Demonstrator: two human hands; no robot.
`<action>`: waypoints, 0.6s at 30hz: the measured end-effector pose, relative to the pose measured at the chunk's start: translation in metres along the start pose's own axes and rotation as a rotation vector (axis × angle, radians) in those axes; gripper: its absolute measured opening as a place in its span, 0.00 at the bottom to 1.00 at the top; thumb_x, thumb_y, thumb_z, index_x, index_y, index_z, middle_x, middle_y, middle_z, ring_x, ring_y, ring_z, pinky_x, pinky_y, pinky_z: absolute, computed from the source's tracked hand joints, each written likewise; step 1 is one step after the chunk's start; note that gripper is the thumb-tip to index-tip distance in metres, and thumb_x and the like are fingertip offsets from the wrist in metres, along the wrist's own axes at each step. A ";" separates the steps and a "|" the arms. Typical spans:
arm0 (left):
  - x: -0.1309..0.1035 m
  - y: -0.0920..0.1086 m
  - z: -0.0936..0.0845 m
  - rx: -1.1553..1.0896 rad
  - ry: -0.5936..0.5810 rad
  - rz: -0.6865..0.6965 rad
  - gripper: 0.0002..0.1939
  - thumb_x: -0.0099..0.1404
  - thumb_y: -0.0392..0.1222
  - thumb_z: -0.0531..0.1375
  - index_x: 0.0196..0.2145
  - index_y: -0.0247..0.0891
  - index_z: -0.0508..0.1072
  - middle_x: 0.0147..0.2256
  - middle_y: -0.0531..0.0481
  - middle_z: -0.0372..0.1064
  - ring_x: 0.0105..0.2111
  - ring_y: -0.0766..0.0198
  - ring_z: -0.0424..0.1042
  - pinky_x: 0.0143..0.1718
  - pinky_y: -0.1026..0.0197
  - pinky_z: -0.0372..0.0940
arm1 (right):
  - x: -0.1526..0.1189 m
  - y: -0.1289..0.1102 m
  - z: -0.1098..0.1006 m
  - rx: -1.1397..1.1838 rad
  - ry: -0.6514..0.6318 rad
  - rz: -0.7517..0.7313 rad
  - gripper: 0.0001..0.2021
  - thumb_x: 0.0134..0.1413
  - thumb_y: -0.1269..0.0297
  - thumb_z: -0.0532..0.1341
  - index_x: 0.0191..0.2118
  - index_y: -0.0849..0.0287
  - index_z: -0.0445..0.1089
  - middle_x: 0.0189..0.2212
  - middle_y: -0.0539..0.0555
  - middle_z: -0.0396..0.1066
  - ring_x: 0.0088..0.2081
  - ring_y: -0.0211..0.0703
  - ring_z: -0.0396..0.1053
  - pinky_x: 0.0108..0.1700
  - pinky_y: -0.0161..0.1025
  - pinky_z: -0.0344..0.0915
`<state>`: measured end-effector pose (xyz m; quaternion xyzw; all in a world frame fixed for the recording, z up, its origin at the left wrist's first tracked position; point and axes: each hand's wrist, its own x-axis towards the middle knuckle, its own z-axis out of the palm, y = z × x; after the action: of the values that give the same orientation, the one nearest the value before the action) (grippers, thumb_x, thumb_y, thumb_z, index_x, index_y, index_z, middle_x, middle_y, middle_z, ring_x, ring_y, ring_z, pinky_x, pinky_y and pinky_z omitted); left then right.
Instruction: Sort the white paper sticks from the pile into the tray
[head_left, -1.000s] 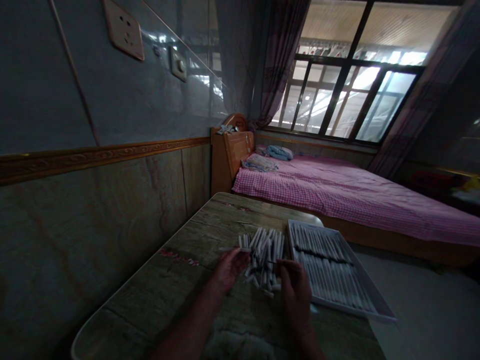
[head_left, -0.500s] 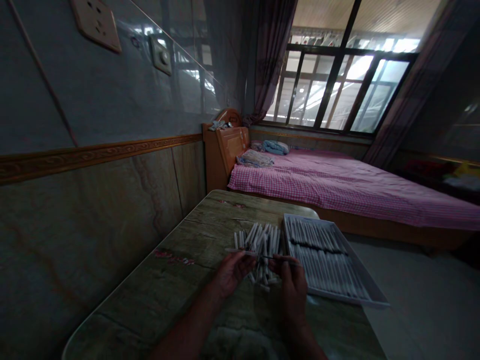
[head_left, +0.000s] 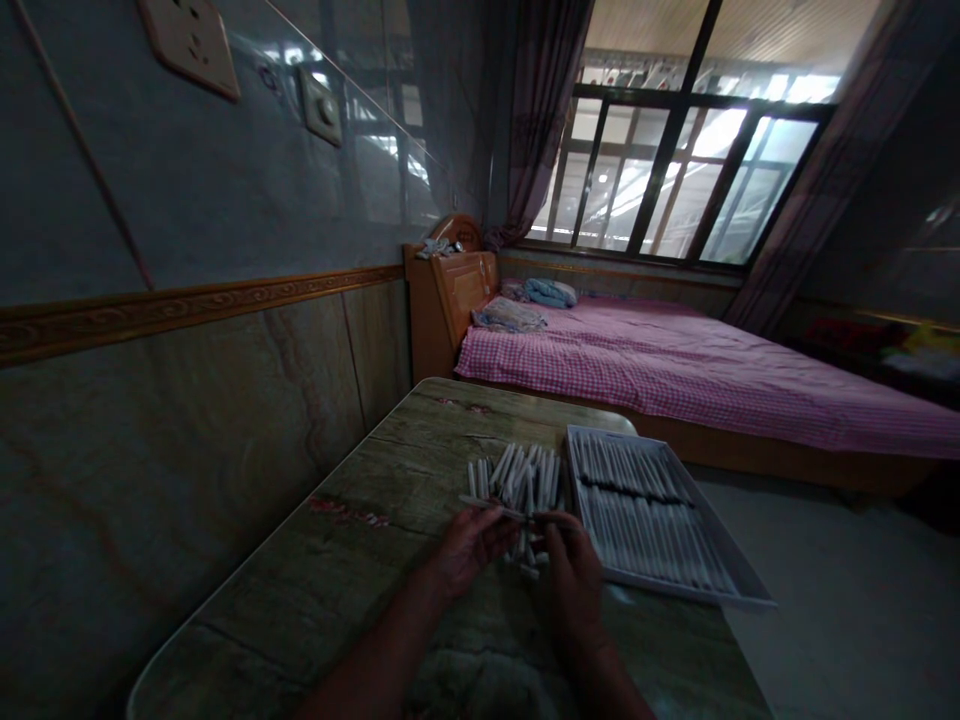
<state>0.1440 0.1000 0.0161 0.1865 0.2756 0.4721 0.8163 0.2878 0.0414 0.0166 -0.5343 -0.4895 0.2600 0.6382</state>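
Note:
Over the front of a loose pile of whitish sticks (head_left: 517, 472), my left hand (head_left: 469, 545) pinches a slim pale stick (head_left: 480, 502) that points left. My right hand (head_left: 571, 560) is closed on a thin dark piece (head_left: 559, 520), whose inner end meets the pale stick between the hands. Both are too small to name surely. Just right of my right hand lies a white tray (head_left: 739, 598) with two rows of similar pale sticks (head_left: 660, 540), a dark band between the rows.
The pile and tray stand on a wood-patterned table (head_left: 375, 580). A tiled wall (head_left: 225, 440) runs along the left. Beyond the table is a bed (head_left: 637, 350) with a pink checked sheet, below a window (head_left: 675, 180).
My right hand has moved left towards my left hand, and the dark piece now meets the pale stick, where before a thin dark tip showed between them.

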 end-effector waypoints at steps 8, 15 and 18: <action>0.003 0.022 0.001 -0.276 0.149 0.057 0.15 0.68 0.28 0.51 0.30 0.31 0.74 0.26 0.46 0.78 0.28 0.65 0.79 0.34 0.64 0.74 | 0.002 0.010 -0.010 -0.282 -0.104 -0.207 0.11 0.57 0.67 0.54 0.43 0.57 0.70 0.37 0.54 0.71 0.39 0.42 0.70 0.40 0.38 0.67; 0.005 0.028 -0.005 -0.329 0.101 0.065 0.17 0.70 0.31 0.49 0.31 0.30 0.75 0.27 0.44 0.79 0.29 0.63 0.79 0.35 0.63 0.75 | -0.001 -0.001 -0.008 -0.708 -0.242 -0.336 0.13 0.58 0.70 0.54 0.46 0.54 0.70 0.41 0.54 0.69 0.41 0.43 0.68 0.43 0.38 0.64; 0.008 0.026 -0.009 -0.337 0.107 0.064 0.17 0.70 0.30 0.48 0.31 0.30 0.75 0.27 0.44 0.79 0.28 0.64 0.79 0.34 0.63 0.75 | 0.001 -0.008 0.005 -0.882 -0.273 -0.385 0.12 0.59 0.69 0.57 0.46 0.52 0.71 0.42 0.54 0.69 0.43 0.46 0.66 0.45 0.40 0.62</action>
<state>0.1239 0.1198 0.0220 0.0306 0.2295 0.5467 0.8046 0.2820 0.0415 0.0243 -0.6143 -0.7217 -0.0266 0.3181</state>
